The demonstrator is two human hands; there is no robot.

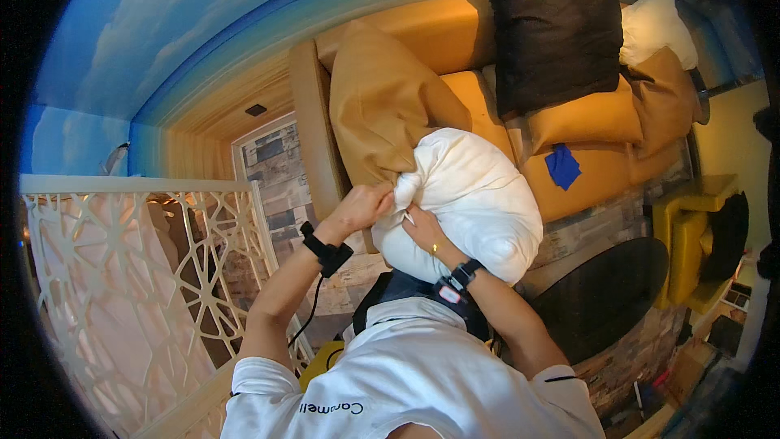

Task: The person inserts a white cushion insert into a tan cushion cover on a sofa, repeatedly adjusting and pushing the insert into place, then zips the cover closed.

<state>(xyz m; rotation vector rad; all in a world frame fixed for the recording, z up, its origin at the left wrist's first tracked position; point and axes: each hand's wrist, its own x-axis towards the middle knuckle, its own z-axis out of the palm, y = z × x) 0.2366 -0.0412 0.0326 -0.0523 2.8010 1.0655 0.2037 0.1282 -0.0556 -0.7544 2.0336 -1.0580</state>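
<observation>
A white cushion (481,207) lies before me, over my lap and against the sofa's near edge. My left hand (365,204) is closed at the gathered corner of the cushion, where a tan leather-look cushion cover (390,97) meets it. My right hand (423,228) grips the white fabric just beside that corner, with its fingers partly hidden in the folds. The tan cover is crumpled towards my hands and spreads over the left end of the tan sofa (469,88).
On the sofa stand a large black cushion (554,36), a white pillow (658,27) and more tan cushions (585,116); a blue cloth (563,167) lies on its seat. At right is a dark oval tabletop (603,299). A white lattice screen (140,280) stands at left.
</observation>
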